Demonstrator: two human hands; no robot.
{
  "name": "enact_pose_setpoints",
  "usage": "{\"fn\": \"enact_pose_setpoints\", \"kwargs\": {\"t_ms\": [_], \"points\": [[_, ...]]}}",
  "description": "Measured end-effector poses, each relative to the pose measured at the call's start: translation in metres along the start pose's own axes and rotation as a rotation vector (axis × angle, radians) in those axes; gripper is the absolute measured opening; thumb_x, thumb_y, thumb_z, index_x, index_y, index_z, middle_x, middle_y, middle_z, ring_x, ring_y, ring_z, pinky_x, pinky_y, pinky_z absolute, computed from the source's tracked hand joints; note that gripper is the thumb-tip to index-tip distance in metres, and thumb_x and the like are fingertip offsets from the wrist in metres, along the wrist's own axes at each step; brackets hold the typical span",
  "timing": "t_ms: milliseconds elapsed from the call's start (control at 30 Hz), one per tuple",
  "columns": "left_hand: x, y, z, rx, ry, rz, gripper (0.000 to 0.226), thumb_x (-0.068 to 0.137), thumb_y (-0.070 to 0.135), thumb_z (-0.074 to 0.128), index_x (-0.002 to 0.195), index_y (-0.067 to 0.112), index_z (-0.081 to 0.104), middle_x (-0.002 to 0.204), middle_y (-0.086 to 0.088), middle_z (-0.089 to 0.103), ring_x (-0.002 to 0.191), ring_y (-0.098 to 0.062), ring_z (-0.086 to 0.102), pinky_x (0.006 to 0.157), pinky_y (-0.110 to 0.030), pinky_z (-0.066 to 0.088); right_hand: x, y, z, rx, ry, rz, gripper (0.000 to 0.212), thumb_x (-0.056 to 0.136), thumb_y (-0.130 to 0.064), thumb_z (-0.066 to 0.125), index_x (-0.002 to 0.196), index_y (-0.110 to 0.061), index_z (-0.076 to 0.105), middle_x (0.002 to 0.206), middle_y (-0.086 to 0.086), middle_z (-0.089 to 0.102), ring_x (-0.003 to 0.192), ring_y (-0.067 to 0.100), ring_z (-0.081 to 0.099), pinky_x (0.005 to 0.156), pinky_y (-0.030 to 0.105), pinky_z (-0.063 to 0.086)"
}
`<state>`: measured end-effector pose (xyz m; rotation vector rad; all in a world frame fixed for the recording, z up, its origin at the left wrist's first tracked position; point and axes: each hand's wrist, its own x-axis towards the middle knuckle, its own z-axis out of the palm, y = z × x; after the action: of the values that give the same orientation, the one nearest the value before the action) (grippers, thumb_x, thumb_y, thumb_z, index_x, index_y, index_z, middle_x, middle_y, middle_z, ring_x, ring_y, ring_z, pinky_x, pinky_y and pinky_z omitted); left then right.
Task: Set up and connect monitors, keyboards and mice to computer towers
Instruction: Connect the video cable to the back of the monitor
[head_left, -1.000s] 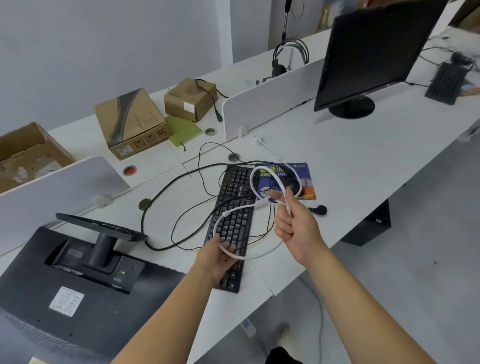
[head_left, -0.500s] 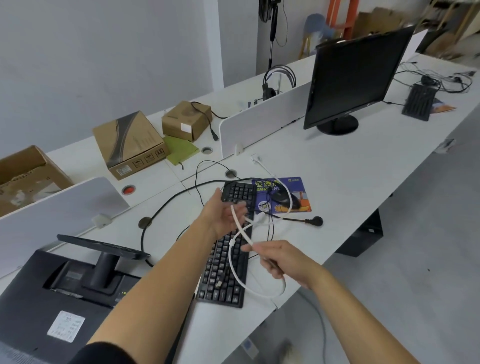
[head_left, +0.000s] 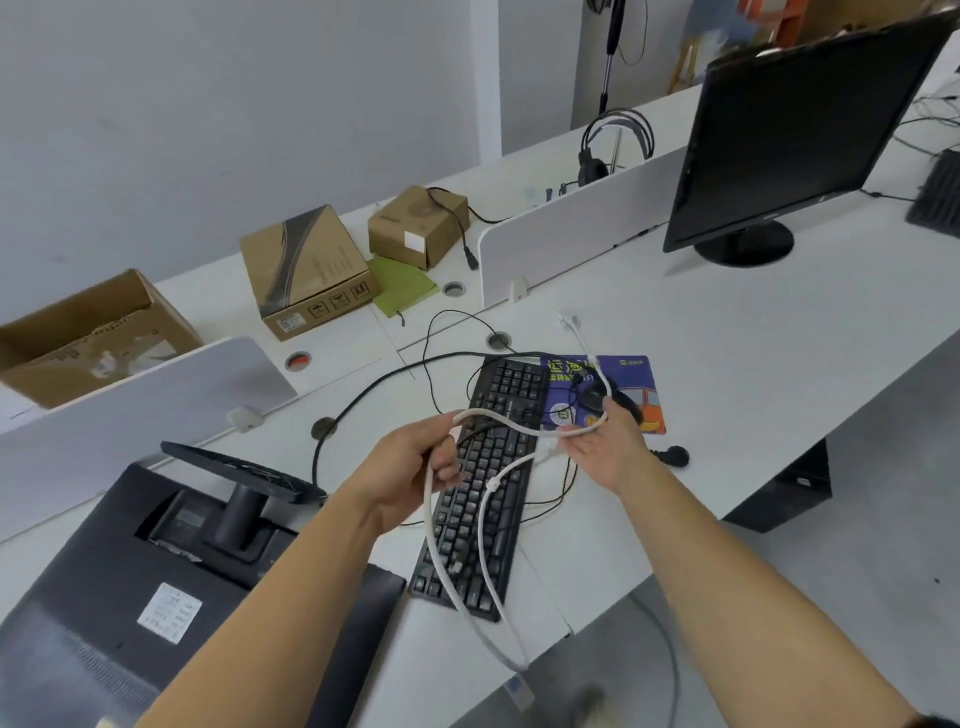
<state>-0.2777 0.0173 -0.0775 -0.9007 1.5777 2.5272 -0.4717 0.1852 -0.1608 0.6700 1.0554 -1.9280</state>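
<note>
One head-worn wide-angle view looks forward and down over the tabletop (head_left: 727, 338). The left hand (head_left: 415, 467) and right hand (head_left: 608, 447) sit close, mid-frame.

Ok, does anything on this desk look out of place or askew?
Yes. The near monitor lies face down at the near left, its stand sticking up. Loose black cables sprawl around the keyboard. The left hand and right hand hold a looped white cable.

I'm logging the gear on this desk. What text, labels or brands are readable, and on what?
None reads clearly.
Mouse pad: large printed characters, blurred.
Face-down monitor sticker: too small.
Box label: too small.
Upright monitor logo: blurred.
</note>
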Motion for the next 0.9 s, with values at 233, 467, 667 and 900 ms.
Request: {"fn": "enact_pose_setpoints", "kwargs": {"t_ms": [233, 467, 667, 900], "points": [[-0.013, -0.027, -0.015, 0.289, 0.093, -0.126, 0.029, 0.106, 0.025, 0.045, 0.124, 0.016, 0.065, 0.070, -0.002, 0.062, 0.067, -0.015, 0.056, 0.073, -0.032, 0.048, -0.024, -0.043, 0.084, -0.225, 0.047, -0.383, 0.022, 0.105, -0.035, 0.043, 0.102, -0.021, 0.060, 0.056, -0.007, 0.028, 0.043, 0.007, 0.018, 0.040, 0.020, 0.017], [-0.008, 0.004, -0.027, -0.122, 0.358, -0.120, 0.047, 0.107, 0.039, 0.037, 0.131, 0.002, 0.054, 0.109, -0.012, 0.072, 0.100, -0.028, 0.066, 0.086, -0.045, 0.054, -0.126, -0.031, 0.135, -0.695, -0.362, -0.732, 0.026, 0.103, -0.034, 0.051, 0.113, -0.023, 0.073, 0.056, -0.008, 0.030, 0.048, 0.008, 0.021, 0.042, 0.018, 0.021], [-0.014, 0.059, -0.073, -0.635, 0.236, -0.059, 0.091, 0.099, 0.064, 0.032, 0.155, -0.003, 0.007, 0.142, -0.032, 0.045, 0.127, -0.045, 0.049, 0.085, -0.057, 0.053, -0.170, 0.031, 0.112, -1.010, -0.673, -0.667, 0.020, 0.098, -0.017, 0.060, 0.107, -0.010, 0.076, 0.062, 0.003, 0.044, 0.052, 0.009, 0.033, 0.045, 0.017, 0.027], [-0.053, 0.058, -0.108, -0.615, 0.415, 0.073, 0.069, 0.102, 0.057, 0.034, 0.136, 0.000, 0.052, 0.109, -0.011, 0.070, 0.103, -0.021, 0.065, 0.090, -0.037, 0.049, -0.152, 0.101, 0.073, -1.545, -0.795, -0.380, 0.022, 0.096, -0.030, 0.065, 0.116, -0.027, 0.075, 0.070, -0.008, 0.061, 0.063, 0.005, 0.054, 0.066, 0.023, 0.048]]}}
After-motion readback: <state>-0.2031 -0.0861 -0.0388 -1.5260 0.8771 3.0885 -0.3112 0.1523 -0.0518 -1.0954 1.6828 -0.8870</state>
